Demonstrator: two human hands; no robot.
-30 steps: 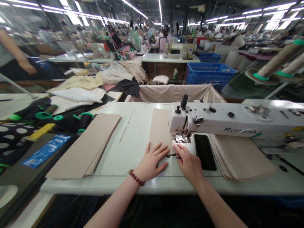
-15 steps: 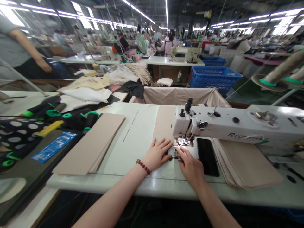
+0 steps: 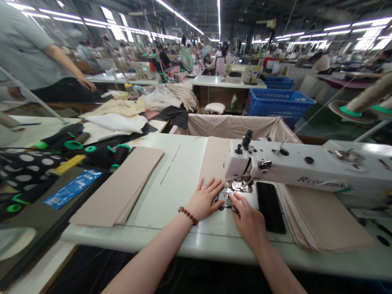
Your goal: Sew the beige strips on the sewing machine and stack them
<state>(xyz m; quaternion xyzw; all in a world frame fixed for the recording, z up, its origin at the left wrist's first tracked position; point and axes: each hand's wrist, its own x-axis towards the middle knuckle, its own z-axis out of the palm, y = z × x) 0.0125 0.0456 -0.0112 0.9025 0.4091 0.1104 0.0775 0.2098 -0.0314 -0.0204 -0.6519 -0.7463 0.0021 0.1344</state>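
A beige fabric panel (image 3: 215, 157) lies on the pale green sewing table, partly under the head of a white sewing machine (image 3: 275, 163). My left hand (image 3: 204, 200), with a beaded bracelet at the wrist, rests flat and open with its fingers spread, the fingertips at the panel's near end. To the right, my right hand (image 3: 249, 218) has its forefingers stretched onto the metal needle plate (image 3: 226, 199), just in front of the presser foot (image 3: 241, 185). Its thumb and lower fingers are mostly hidden. No item shows in either hand.
A stack of beige panels (image 3: 119, 188) lies left; another stack (image 3: 330, 216) lies right, beyond a black phone (image 3: 270, 208). Thread spools (image 3: 121, 155) and a blue packet (image 3: 72, 190) sit far left. Behind stand a cloth-lined bin (image 3: 226, 122) and a blue crate (image 3: 280, 102).
The view has shifted slightly, so the table and machine appear a little farther right and lower. My hands keep their place by the needle plate. A person at the left has moved rightward.
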